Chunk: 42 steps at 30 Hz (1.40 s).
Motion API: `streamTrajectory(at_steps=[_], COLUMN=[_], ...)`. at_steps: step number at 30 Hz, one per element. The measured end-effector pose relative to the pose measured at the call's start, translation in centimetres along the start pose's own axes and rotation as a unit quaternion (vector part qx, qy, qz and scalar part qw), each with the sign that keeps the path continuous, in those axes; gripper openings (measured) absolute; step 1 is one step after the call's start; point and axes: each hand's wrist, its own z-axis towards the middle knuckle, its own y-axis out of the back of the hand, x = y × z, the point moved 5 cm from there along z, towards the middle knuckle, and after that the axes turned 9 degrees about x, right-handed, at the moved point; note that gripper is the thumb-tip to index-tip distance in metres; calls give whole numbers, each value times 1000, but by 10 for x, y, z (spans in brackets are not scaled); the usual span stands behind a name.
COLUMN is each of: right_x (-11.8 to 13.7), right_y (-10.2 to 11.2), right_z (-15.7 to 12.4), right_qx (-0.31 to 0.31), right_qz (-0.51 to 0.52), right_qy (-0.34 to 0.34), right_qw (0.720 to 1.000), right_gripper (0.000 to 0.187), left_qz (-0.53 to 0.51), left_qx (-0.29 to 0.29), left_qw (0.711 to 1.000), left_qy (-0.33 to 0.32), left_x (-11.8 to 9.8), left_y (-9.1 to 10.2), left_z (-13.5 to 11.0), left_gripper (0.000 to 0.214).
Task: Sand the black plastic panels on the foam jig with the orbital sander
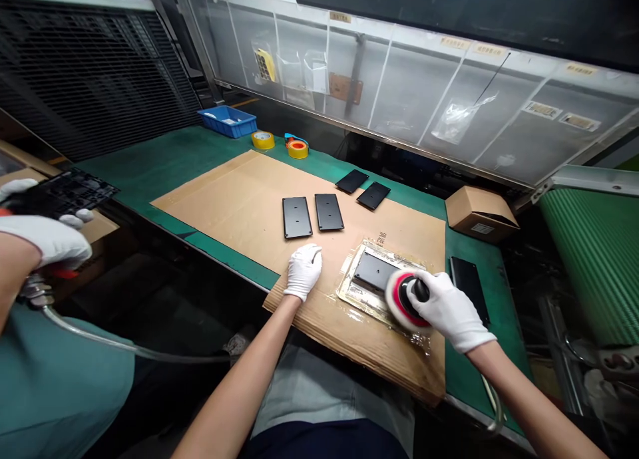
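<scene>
Right grip (449,310) clenching an orbital polisher (407,301) on a stiff, slick-looking black plate (373,273) — best held by its edges; left grip (303,271) resting released on cardboard (239,213).

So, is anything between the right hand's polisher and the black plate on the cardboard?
Nothing visible: the right hand grips the polisher, whose wool pad overlaps the right edge of the black plate.

Right hand (449,310) on orbital polisher (405,301)

White-padded orbital polisher (405,301) on black plate (373,273), apparently wet.
</scene>
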Motion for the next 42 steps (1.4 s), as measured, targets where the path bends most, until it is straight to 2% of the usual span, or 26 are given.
streamTrajectory(at_steps=[2,7,9,11,16,18,20,22,26,28,31,33,38,42], right_x=[17,92,103,95,32,20,24,44,91,101,91,77,61,59], right_y=[2,14,16,14,1,0,3,9,26,35,41,40,32,34], right_z=[2,23,26,23,0,-4,2,15,60,85,111,118,113,113], right_qx=[-7,-35,-43,-47,-22,-10,2,13,37,43,42,43,44,20], right_qz=[-1,3,9,16,8,12,24,34,45,48,56,68,93,70], right_qy=[22,134,159,156,72,55,60,82,117,115,86,72,107,44], right_qw=[1000,990,986,986,997,998,998,996,991,991,994,994,989,996], right_gripper=[41,36,34,34,37,40,41,39,35,33,32,32,34,39], left_qz=[-1,-3,-2,-1,-8,-14,-16,-16,-17,-18,-16,-16,-15,-16], left_qx=[1,10,13,12,-1,-6,-8,-6,3,6,4,1,4,6], left_qw=[1000,1000,1000,1000,1000,1000,1000,1000,1000,1000,1000,1000,1000,1000], left_qy=[-2,-4,-6,-8,-7,-1,4,5,9,9,8,6,1,3], left_x=[0,1,0,-2,-2,-1,-1,-3,-4,-2,1,3,2,2], left_y=[0,2,3,3,3,3,3,3,5,6,4,4,4,5], left_z=[0,-1,-1,-1,0,0,-1,-1,-2,-3,-3,-2,0,-1], left_gripper=[24,24,24,24,23,23,23,23,23,23,23,23,25,24])
